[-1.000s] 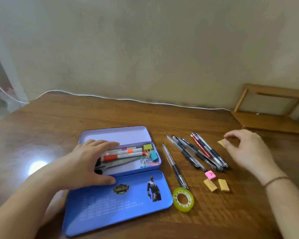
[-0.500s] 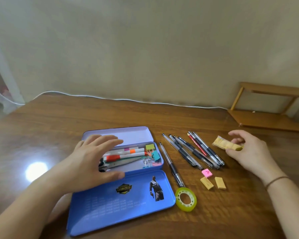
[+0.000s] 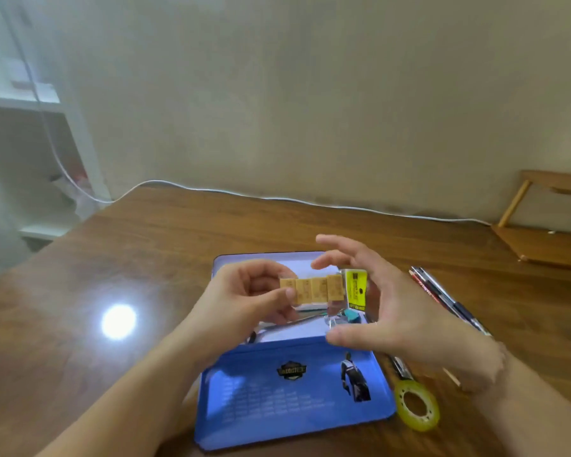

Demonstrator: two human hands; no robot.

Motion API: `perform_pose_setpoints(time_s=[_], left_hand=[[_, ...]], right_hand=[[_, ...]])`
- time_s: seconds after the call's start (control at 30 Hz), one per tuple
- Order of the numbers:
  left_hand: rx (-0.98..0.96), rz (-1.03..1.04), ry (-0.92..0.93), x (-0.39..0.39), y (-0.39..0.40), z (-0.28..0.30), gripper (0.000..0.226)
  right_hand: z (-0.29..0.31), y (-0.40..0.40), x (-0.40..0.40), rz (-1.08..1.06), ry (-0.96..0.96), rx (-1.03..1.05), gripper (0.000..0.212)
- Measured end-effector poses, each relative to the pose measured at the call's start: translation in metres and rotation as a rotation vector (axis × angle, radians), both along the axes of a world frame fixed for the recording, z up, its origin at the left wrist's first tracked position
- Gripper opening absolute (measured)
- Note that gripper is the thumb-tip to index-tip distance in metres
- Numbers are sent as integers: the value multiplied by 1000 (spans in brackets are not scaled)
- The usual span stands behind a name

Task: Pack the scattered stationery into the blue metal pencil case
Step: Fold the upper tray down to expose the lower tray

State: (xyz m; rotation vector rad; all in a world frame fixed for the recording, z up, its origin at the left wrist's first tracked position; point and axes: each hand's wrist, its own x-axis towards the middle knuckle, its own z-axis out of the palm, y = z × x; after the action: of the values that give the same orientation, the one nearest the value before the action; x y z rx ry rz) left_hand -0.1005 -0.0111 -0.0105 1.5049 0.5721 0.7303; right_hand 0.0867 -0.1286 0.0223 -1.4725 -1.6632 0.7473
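Observation:
The blue metal pencil case (image 3: pixel 277 407) lies open on the wooden table, lid flat toward me and tray behind it. My left hand (image 3: pixel 244 301) pinches a clear-wrapped strip of tan erasers (image 3: pixel 314 290) with a yellow label, held above the tray. Just right of the strip's label end is my right hand (image 3: pixel 399 318), its fingers spread and gripping nothing. Markers and clips in the tray are mostly hidden behind my hands. Several pens (image 3: pixel 442 298) lie on the table to the right. A yellow-green tape roll (image 3: pixel 417 407) sits by the lid's right corner.
A white cable (image 3: pixel 277 197) runs along the table's far edge by the wall. A low wooden shelf (image 3: pixel 541 242) stands at the far right. White shelving (image 3: pixel 30 127) stands off the table's left side. A lamp glare (image 3: pixel 118 321) shines on the wood.
My right hand carried the eraser strip from the right side over to the case. My left hand lifted off the tray and took hold of the strip. My right hand's fingers have spread.

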Motion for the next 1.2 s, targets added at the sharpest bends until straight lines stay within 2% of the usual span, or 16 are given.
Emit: perform_pose_setpoints(time_s=[0.07,0.1,0.13,0.17,0.23,0.37,0.43,0.53,0.67,0.77,0.83,0.93,1.0,1.2], left_hand=[[3,59,4,-5,8,2,10],[10,71,13,-7,11,2,9],[25,75,26,-8,12,2,9],[49,76,43,-9,12,2,8],[106,71,82,-7,11,0,8],[248,40,166,-5,9,-7,15],[342,41,237,-6,11,-8,16],[614,26,418,-9,13,-10,14],[796,-78,583,-13,16,-10,20],[811,-124,631,-15,19,-9,38],[810,-135,635,-16,21,-8,45],[814,-160,607,-16,20,-8,38],[825,-192,596,-15,19,-10,34],[837,-193,624,-14,19,-16,25]], right_hand=[[1,6,11,203,393,-113,89],[0,8,15,240,558,-153,87],[-1,9,16,228,628,-164,80],[-4,10,15,160,585,-146,67],[-13,15,10,-36,342,-45,41],[-25,22,-2,-266,-130,152,26],[-31,25,-4,-267,-292,245,24],[-39,27,-6,-159,-451,270,22],[-49,28,-7,-111,-591,257,17],[-49,27,-12,-72,-653,249,10],[-46,26,-13,-44,-663,222,17],[-39,25,-13,-13,-719,77,42],[-33,23,-12,14,-725,-13,50],[-26,19,-18,75,-734,-87,40]])
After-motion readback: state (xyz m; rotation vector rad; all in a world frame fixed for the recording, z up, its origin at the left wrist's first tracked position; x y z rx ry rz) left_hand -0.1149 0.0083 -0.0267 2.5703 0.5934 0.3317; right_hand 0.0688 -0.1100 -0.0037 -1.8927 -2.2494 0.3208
